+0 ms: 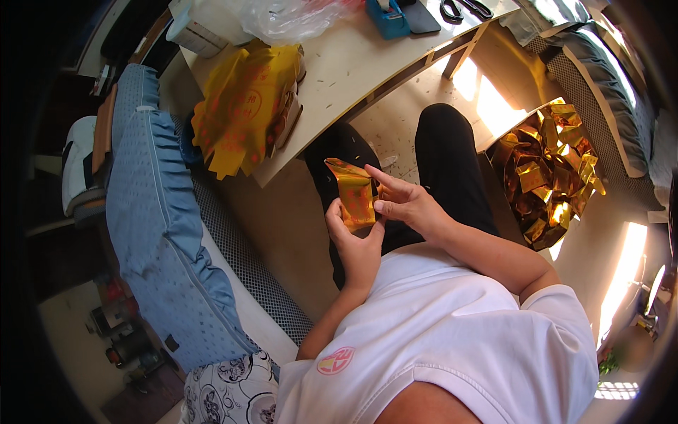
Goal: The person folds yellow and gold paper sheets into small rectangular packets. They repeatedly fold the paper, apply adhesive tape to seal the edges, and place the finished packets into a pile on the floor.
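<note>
Above my lap I hold a small gold foil-paper piece [356, 199] with red printing, partly folded into a box-like shape. Its top end is a pointed flap that stands out. My left hand [356, 241] grips the lower end between thumb and fingers. On the right side, the thumb of my right hand [410, 204] presses the piece's edge, and the index finger touches near the upper flap. My fingers hide part of the lower end and the right side.
Flat gold printed sheets [243, 106] are stacked on the table [344, 69] at left. Beyond stand a white tub [196, 34], a plastic bag [291, 21], a blue tape dispenser [388, 20] and scissors [466, 9]. Folded gold pieces [551, 169] fill a box at right. A blue sofa cushion [164, 222] lies left.
</note>
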`<state>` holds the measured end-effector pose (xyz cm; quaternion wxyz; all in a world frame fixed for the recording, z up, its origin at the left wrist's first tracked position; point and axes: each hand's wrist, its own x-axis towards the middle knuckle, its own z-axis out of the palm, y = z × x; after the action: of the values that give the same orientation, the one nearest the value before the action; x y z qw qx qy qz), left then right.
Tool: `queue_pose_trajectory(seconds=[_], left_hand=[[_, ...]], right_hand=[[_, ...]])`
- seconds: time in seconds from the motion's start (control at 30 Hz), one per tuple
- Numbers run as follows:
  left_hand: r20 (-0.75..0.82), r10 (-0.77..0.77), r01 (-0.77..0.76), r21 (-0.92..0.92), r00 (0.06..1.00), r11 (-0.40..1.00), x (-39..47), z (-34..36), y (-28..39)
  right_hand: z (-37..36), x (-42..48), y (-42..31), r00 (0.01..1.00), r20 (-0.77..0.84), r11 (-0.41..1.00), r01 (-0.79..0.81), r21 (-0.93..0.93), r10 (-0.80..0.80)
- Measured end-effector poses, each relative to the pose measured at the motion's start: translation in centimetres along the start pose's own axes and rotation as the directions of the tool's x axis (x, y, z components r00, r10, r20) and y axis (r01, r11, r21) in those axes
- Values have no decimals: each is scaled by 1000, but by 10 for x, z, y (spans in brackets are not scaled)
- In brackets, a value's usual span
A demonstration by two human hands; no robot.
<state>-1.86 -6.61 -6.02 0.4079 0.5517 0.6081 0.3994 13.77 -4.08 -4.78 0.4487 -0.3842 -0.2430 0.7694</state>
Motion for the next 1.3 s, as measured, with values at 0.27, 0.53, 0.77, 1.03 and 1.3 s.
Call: queue_pose_trajectory(seconds=[0.27, 0.53, 0.77, 1.03, 1.3], left_hand=[[150, -137, 168, -214, 979, 962, 1, -5, 13], [207, -100, 153, -260, 973, 953, 6, -8, 3], [343, -27, 155, -350, 939, 924, 10, -18, -2], [348, -70, 194, -338, 935, 921, 10, -9, 6], [423, 188, -230, 50, 886, 972, 14, -9, 12]], right_hand=[[-7, 1, 0, 996, -28, 994, -82, 65, 84], [-7, 3, -4, 998, -10, 997, -68, 47, 68], [-19, 10, 6, 995, 55, 997, 80, -10, -79], [-19, 9, 1, 991, -70, 984, 104, -146, -116], [-7, 17, 11, 847, -34, 693, 411, -592, -531]])
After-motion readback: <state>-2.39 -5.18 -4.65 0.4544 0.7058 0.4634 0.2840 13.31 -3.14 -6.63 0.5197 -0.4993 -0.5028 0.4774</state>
